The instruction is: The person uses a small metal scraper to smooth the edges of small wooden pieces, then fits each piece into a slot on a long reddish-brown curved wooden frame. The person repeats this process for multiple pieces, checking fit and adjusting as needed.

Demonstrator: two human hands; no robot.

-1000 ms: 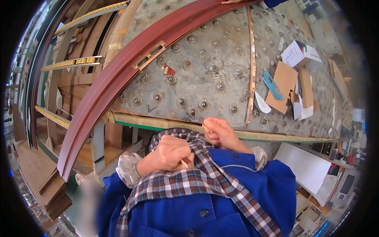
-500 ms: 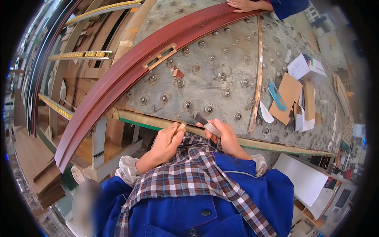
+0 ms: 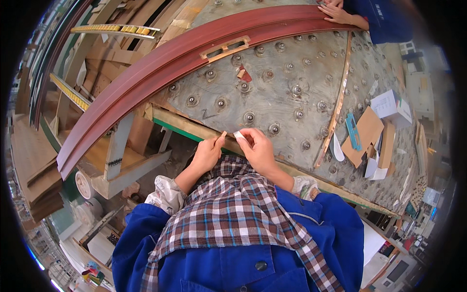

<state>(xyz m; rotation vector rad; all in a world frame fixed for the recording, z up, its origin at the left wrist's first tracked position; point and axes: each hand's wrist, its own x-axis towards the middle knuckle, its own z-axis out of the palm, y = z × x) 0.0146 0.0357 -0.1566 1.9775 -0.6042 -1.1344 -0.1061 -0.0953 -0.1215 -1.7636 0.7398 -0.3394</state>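
The moulding [image 3: 160, 64] lies left of the box [image 3: 390, 108].

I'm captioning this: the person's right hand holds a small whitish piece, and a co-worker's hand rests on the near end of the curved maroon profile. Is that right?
Not quite: in the head view, the co-worker's hand rests on the far end of the curved maroon profile, not the near one. The person's right hand does hold a small whitish piece.

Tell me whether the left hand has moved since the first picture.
Yes: the left hand has moved forward, away from the body. It was short of the bench edge; now its fingers overlap that edge in view.
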